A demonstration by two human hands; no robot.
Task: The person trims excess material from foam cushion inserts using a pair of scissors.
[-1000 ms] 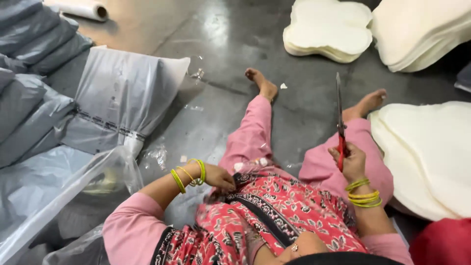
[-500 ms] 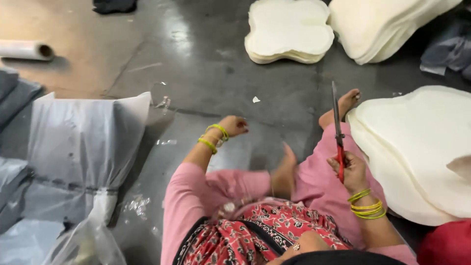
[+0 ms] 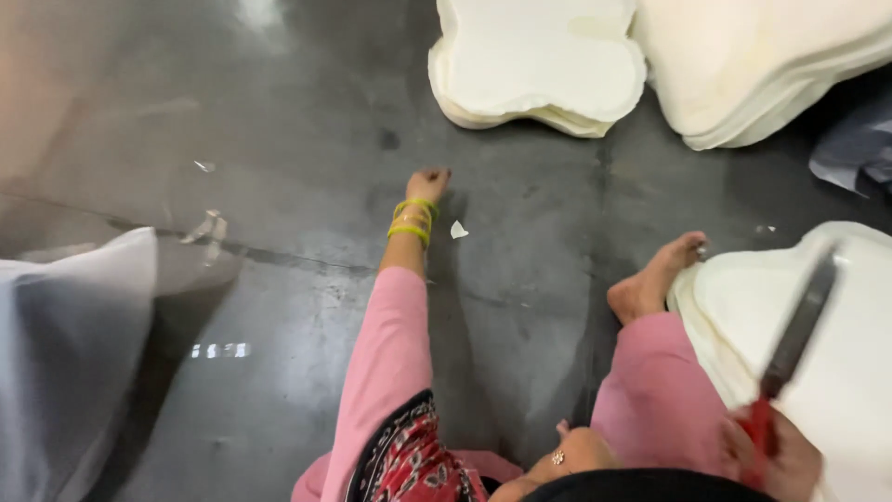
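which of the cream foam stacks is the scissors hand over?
The cream lobed foam stack at lower right, beside the bare foot. The right hand holds red-handled scissors over it; the other two stacks lie farther away, untouched.

A single head-worn camera looks steeply down from above a person seated on a grey concrete floor (image 3: 279, 139), facing forward past the person's own lap. The near edge of the frame takes in the pink-clad legs; the left hand (image 3: 429, 181) stretches toward mid-frame, while the right hand (image 3: 776, 455) sits close under the lens at the lower right corner. The far edge reaches stacked cream foam pads (image 3: 539, 56). There is no second view.
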